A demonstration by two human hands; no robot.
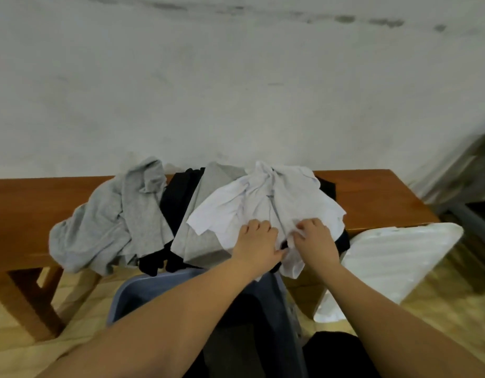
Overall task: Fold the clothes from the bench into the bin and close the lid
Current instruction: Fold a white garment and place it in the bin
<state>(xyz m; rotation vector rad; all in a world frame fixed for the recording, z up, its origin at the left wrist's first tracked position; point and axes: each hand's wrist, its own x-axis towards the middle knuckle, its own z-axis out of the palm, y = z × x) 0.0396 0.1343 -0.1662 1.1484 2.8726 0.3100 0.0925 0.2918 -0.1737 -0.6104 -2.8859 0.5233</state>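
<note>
A crumpled white shirt (265,203) lies on top of a pile on the wooden bench (372,195). My left hand (256,242) and my right hand (315,240) both grip its near edge, fingers curled into the cloth. Under and beside it lie a grey garment (200,227), a black garment (178,195) and a crumpled light grey garment (113,222) at the left. The blue-grey bin (143,290) stands open on the floor in front of the bench, under my arms, with dark cloth inside. Its white lid (394,257) leans against the bench at the right.
A stained pale wall rises behind the bench. The floor is light wood or matting. A metal and wood frame (462,186) stands at the far right. Something black (336,353) lies at the bottom edge near the bin.
</note>
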